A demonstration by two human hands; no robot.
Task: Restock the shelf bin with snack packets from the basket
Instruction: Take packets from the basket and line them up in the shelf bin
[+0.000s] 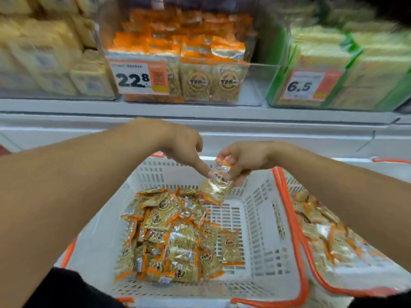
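R hand [241, 162] pinches one packet [219, 182] over basket [262, 210]; L hand [184, 147] forefinger touches it, holds nothing. Slick wrap, light pinch — may slip before bin [262, 85].

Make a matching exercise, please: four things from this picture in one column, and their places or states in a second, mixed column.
1. held packet
2. white basket
3. price tag 22.8
4. price tag 6.5

a. on the bin of green packs
b. pinched in the right hand
c. holds a heap of packets
d. on the bin of orange packets

Pairs: 1-b, 2-c, 3-d, 4-a
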